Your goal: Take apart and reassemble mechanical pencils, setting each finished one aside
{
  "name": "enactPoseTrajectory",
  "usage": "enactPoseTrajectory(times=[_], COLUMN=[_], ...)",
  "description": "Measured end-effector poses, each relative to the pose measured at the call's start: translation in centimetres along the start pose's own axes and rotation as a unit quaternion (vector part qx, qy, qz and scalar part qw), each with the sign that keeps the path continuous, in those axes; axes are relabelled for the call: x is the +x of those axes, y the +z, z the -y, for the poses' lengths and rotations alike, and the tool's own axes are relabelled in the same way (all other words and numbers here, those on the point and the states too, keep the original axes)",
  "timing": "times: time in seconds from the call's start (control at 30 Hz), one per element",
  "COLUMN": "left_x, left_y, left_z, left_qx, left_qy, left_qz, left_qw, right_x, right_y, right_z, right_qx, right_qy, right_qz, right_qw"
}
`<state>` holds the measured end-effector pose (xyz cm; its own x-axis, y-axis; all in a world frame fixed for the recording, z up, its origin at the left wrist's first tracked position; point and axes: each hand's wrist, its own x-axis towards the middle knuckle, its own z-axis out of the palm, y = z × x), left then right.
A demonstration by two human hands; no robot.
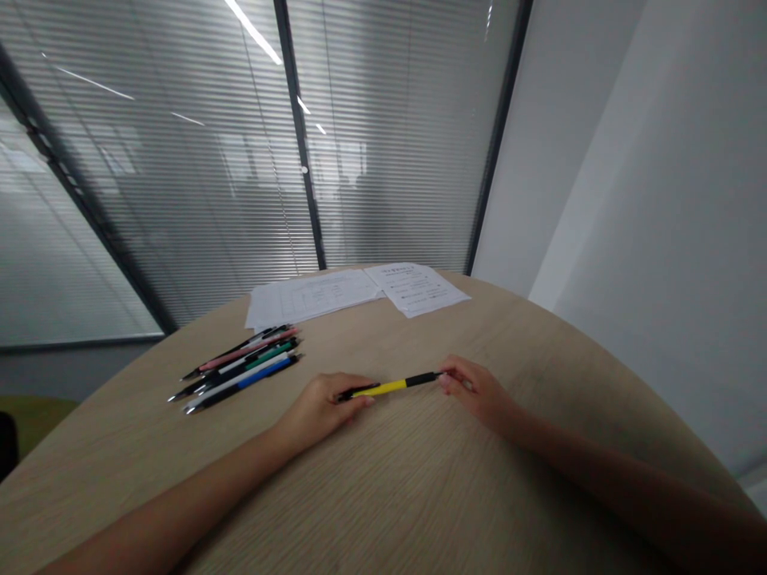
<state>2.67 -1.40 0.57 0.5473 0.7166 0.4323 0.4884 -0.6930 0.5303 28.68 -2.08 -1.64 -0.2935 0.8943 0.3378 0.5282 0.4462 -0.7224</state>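
A yellow pen [392, 387] with a black grip and a black clip lies level between my two hands, low over the table. My left hand [327, 403] is closed around its clip end, with thumb and fingers on either side. At the other end, the fingers of my right hand [470, 387] pinch the dark tip, which they partly hide. To the left of my left hand, several pens [245, 363] lie side by side on the table, among them pink, green and blue ones with dark or silver ends.
Printed paper sheets [317, 295] lie at the far side of the round wooden table [383, 495]. Behind it stand glass panels with blinds [389, 160], and a white wall [659, 200] rises at the right. A greenish seat [45, 419] shows at the left edge.
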Motion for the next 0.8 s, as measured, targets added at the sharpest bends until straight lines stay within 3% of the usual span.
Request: enactPoseTrajectory(times=[0.13,0.3,0.8], left_x=[-0.14,-0.3,-0.28], left_y=[0.01,0.15,0.09], left_z=[-0.07,-0.1,-0.47], left_qx=[0.114,0.185,0.237], left_qy=[0.115,0.189,0.249], left_qz=[-0.026,-0.042,-0.08], left_qw=[0.986,0.964,0.936], right_x=[-0.19,-0.29,-0.35], right_y=[-0.24,-0.33,-0.28], right_z=[0.12,-0.07,0.03], right_qx=[-0.022,-0.03,-0.044], right_qy=[-0.025,-0.04,-0.054], right_qz=[0.012,0.02,0.01], right_qw=[0.999,0.999,0.998])
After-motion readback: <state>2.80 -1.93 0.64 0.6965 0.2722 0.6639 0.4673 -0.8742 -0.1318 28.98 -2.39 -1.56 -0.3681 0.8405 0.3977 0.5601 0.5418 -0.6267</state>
